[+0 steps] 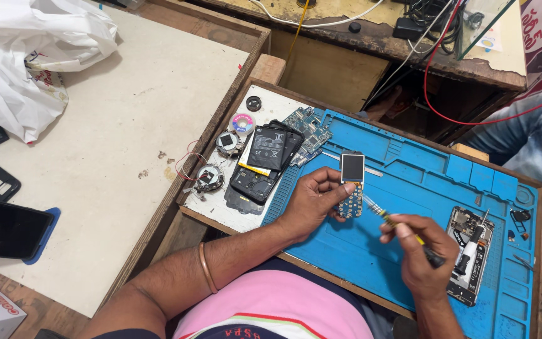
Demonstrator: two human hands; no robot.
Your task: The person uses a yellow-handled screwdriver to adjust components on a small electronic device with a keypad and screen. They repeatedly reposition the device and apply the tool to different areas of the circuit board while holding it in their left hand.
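Nearest us, our right hand [418, 254] pinches a yellow screwdriver [403, 229] whose tip could slip and gouge the small phone board [351, 185] gripped in our left hand [312, 201], above the blue mat [396, 169].

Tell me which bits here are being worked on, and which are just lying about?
In use:
left hand holding a small phone circuit board with screen
right hand holding a screwdriver
blue repair mat

Lying about:
black battery
opened phone
white plastic bag
dark phone

Matt blue rubbery mat [409, 188] on a worn wooden tray [258, 94]
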